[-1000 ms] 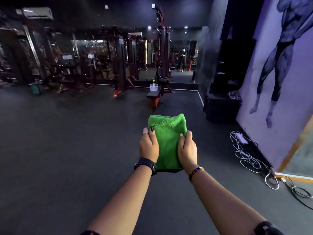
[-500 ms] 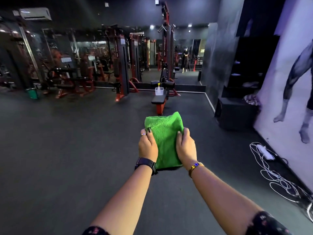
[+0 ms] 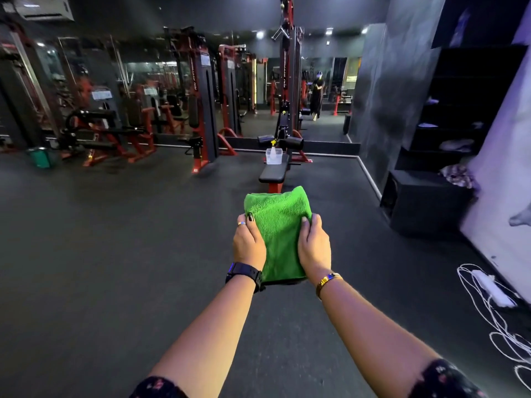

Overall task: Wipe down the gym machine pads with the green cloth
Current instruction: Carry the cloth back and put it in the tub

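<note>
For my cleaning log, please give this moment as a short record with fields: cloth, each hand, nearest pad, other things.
cloth: green cloth, folded, held up between both hands
left hand: left hand grips the cloth's left edge
right hand: right hand grips its right edge
nearest pad: black bench pad ahead, apart from the cloth
on bench: clear spray bottle, upright at the far end
floor at right: white cables, loose

A white power strip (image 3: 492, 291) lies on the dark floor (image 3: 115, 254) at right — a green bin (image 3: 43, 158) stands far left.
</note>
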`<state>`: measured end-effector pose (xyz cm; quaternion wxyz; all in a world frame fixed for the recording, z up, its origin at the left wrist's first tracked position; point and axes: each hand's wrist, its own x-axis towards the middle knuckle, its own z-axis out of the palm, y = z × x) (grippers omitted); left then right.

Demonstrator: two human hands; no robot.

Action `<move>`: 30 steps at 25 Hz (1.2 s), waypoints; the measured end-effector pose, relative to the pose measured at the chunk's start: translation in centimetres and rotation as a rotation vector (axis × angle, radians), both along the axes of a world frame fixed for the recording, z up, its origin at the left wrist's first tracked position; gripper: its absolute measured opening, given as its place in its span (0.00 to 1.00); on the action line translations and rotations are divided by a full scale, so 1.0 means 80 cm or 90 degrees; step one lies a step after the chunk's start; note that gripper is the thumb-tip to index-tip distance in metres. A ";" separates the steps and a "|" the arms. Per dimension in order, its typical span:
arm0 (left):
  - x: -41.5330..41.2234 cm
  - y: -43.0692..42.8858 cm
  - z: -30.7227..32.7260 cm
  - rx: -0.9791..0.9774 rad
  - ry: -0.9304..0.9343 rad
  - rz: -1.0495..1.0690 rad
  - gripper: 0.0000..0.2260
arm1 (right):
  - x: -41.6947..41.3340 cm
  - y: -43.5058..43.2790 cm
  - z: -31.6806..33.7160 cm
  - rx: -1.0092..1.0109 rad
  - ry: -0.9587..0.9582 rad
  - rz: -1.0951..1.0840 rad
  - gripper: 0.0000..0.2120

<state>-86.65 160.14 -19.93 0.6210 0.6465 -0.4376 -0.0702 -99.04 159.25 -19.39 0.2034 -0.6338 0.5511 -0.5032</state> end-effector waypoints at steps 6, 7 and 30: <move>0.020 -0.205 0.017 0.015 -0.009 -0.012 0.13 | 0.023 -0.213 0.013 0.011 -0.001 -0.016 0.10; 0.026 -0.236 0.017 0.014 -0.018 -0.012 0.12 | 0.030 -0.244 0.011 0.017 -0.010 -0.019 0.10; 0.306 -0.999 -0.050 0.024 -0.025 -0.031 0.11 | 0.302 -0.998 -0.041 0.090 0.010 -0.022 0.12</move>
